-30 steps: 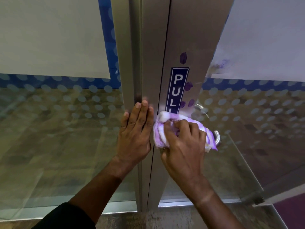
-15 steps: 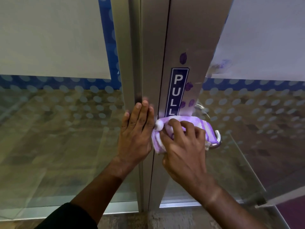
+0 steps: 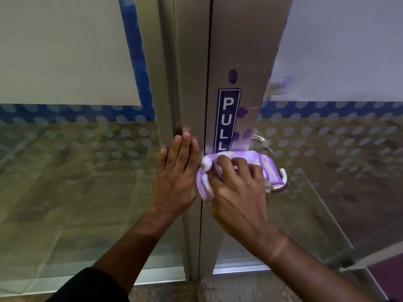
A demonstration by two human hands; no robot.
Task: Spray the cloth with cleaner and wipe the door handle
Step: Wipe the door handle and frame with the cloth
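A purple and white striped cloth (image 3: 269, 167) is wrapped over the metal lever door handle (image 3: 282, 185), whose curved end sticks out on the right. My right hand (image 3: 236, 190) grips the cloth around the handle, fingers curled over it. My left hand (image 3: 177, 171) lies flat with straight fingers against the metal door frame (image 3: 189, 83), just left of the cloth. No spray bottle is in view.
A blue "PULL" sticker (image 3: 227, 120) runs down the metal door stile above the handle, with purple smudges (image 3: 233, 76) beside it. Glass panels with frosted dots (image 3: 65, 171) flank the frame on both sides. A second handle (image 3: 260, 140) shows behind the glass.
My right hand has shifted the cloth lower and flatter along the handle, uncovering more of the PULL sticker. My left hand stays pressed on the frame.
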